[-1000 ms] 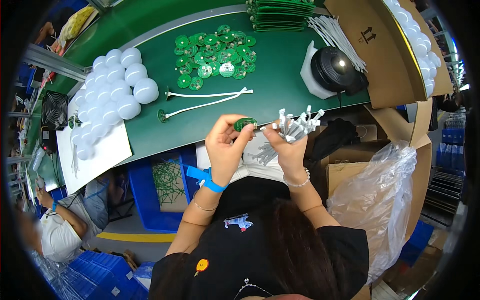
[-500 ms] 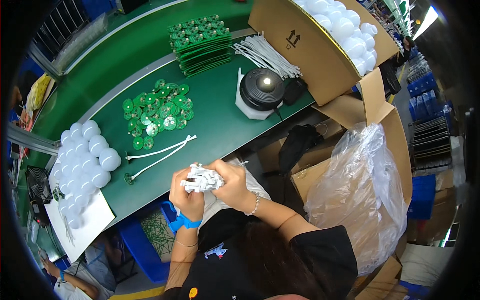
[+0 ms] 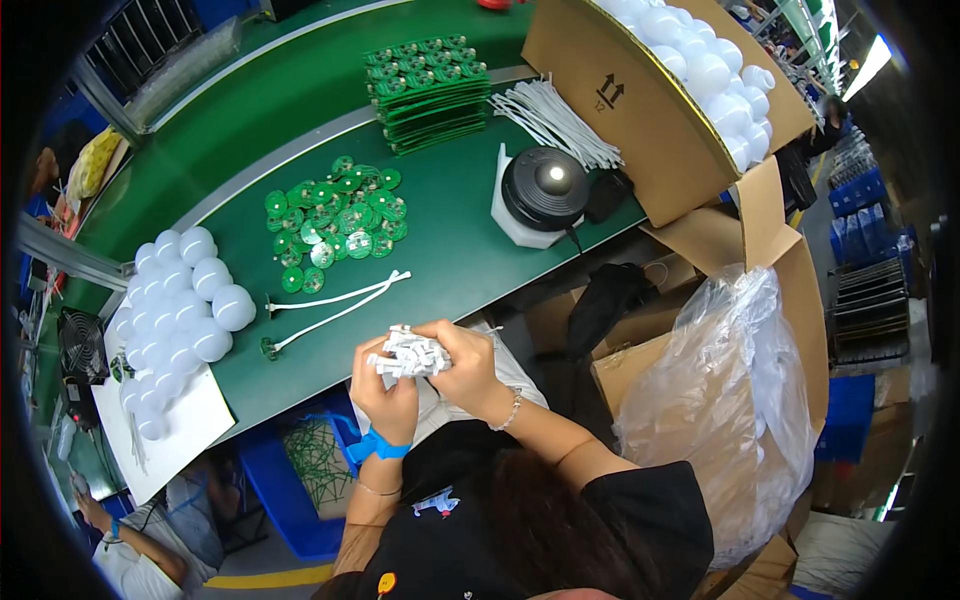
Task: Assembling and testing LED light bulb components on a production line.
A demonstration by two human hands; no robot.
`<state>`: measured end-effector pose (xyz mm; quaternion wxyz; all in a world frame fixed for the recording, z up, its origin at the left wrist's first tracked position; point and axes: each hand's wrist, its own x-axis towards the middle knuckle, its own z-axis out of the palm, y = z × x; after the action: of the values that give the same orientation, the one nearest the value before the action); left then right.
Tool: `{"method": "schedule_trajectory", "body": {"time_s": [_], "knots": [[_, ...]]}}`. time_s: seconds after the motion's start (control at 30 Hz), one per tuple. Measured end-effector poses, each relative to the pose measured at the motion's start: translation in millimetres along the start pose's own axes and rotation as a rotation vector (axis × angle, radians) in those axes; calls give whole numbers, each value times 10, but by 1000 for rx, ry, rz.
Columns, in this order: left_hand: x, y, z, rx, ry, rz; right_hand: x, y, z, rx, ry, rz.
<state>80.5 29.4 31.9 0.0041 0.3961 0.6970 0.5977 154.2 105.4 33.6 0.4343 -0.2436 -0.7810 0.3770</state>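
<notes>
Left hand (image 3: 383, 397) and right hand (image 3: 463, 365) both clamped on a bunch of white connector pieces (image 3: 408, 354), held together just off the near edge of the green bench (image 3: 455, 250). Two white leads (image 3: 335, 305) lie on the bench nearby, beside round green boards (image 3: 335, 220) and white bulb domes (image 3: 180, 310).

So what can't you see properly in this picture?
Head view only:
- White bundle: both hands, left hand and right hand, cover most of it; its pieces are too small to count.
- Cardboard box of bulbs: the picture's top edge cuts it off.
- Plastic bag: its glare hides the contents.
</notes>
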Motion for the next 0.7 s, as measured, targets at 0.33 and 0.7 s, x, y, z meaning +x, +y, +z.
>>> {"method": "schedule_trajectory", "body": {"time_s": [0.33,0.7], "knots": [[3,-18,-19,109,-47,-40,-4,47,3,-153,-65,-47],[144,126,-46,-306,20,-294,63,38,8,518,58,448]]}}
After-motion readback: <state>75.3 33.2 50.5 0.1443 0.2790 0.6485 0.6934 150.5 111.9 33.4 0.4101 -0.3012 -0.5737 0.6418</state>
